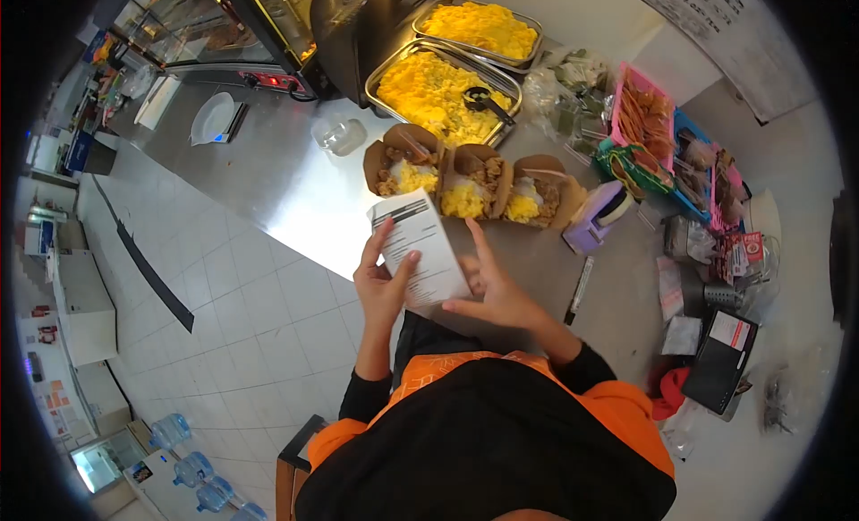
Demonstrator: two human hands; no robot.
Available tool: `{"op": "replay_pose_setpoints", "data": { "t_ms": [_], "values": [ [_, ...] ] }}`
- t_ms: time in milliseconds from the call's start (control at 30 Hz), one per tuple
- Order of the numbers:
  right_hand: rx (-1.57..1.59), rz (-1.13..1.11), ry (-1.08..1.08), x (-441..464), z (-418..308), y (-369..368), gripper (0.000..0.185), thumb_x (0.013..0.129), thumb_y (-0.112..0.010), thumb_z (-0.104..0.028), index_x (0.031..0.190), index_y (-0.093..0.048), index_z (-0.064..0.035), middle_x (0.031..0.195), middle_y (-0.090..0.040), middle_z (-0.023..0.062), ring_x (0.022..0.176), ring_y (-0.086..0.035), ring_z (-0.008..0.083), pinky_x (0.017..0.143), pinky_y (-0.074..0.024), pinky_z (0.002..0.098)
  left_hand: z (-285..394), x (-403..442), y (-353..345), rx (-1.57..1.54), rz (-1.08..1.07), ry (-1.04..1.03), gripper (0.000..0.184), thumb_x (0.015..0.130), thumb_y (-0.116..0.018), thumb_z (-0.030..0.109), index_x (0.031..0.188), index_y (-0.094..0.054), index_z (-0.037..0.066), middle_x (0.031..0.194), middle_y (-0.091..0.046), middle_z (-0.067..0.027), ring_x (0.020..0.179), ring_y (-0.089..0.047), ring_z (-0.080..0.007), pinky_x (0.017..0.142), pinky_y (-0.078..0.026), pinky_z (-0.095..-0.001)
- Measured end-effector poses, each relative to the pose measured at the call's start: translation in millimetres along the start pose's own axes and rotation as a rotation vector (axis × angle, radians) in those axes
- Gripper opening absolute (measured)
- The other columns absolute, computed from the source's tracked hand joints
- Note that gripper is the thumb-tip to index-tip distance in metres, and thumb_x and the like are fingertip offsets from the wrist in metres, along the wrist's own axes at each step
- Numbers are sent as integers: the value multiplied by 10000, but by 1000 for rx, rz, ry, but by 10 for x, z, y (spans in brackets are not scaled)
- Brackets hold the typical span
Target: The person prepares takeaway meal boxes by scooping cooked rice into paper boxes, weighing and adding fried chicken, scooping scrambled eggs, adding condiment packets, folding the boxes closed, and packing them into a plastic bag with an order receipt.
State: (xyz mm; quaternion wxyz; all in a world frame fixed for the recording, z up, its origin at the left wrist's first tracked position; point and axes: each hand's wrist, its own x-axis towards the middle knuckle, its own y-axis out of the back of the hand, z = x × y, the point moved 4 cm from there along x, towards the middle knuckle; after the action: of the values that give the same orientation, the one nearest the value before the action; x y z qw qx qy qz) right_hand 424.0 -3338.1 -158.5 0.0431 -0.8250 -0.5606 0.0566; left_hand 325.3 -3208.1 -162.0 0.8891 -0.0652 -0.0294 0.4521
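Note:
A printed paper slip (425, 252), like an order receipt, is held upright over the counter's front edge. My left hand (383, 284) is closed on its left side, with the thumb across the printed face. By the slip's right edge is my right hand (497, 288), its index finger stretched out and its thumb apart, near the lower corner. Just beyond the slip stand three brown cardboard boxes (477, 174) in a row, filled with rice, yellow scrambled egg and browned meat pieces. The slip partly covers the left box.
Two metal trays (380, 78) of scrambled egg stand behind, one with a black scoop (483, 100). A purple tape dispenser (595, 218), a marker (580, 290) and a pink basket (644, 105) are to the right. A clear plastic container (340, 134) sits left.

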Motion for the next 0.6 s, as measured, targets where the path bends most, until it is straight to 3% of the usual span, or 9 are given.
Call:
{"op": "replay_pose_setpoints", "data": {
  "t_ms": [67,167,300,400,500,600],
  "values": [
    [127,13,-71,-299,36,18,946,750,-586,6,1326,149,-154,889,-570,139,738,-575,152,654,-467,261,148,-108,-284,23,0,-110,485,732,-599,-39,1186,-436,11,1138,-472,-95,1003,-492,-161,787,-462,-252],
    [181,123,-85,-728,-141,220,939,753,-552,61,1318,166,-157,787,-599,133,619,-583,140,546,-472,218,372,-269,-680,16,-66,-157,439,790,-544,20,1204,-404,-25,1177,-448,-137,1052,-456,-179,876,-399,-296],
    [218,218,7,-1153,-481,444,922,751,-540,77,1321,149,-146,834,-599,155,661,-590,147,557,-482,218,569,-461,-1112,-199,-274,-159,393,894,-388,180,1229,-376,-27,1275,-383,-110,1115,-399,-145,927,-296,-243],
    [200,267,65,-1401,-629,585,923,750,-541,78,1318,154,-137,886,-592,171,699,-599,156,583,-493,218,801,-645,-1407,-365,-374,-113,410,896,-379,184,1242,-350,-33,1274,-386,-101,1106,-409,-134,910,-308,-226],
    [168,296,128,-1598,-672,728,926,745,-543,82,1316,155,-128,923,-583,183,734,-604,167,609,-502,228,843,-739,-1587,-355,-439,-36,432,886,-374,185,1263,-319,-19,1294,-365,-76,1079,-429,-109,785,-382,-166],
    [145,306,187,-1744,-806,840,929,742,-540,92,1313,160,-121,942,-576,193,761,-605,178,633,-506,241,903,-786,-1735,-392,-555,15,507,808,-454,44,1281,-281,-10,1340,-289,-69,1018,-497,-122,721,-435,-169]
  ]
}}
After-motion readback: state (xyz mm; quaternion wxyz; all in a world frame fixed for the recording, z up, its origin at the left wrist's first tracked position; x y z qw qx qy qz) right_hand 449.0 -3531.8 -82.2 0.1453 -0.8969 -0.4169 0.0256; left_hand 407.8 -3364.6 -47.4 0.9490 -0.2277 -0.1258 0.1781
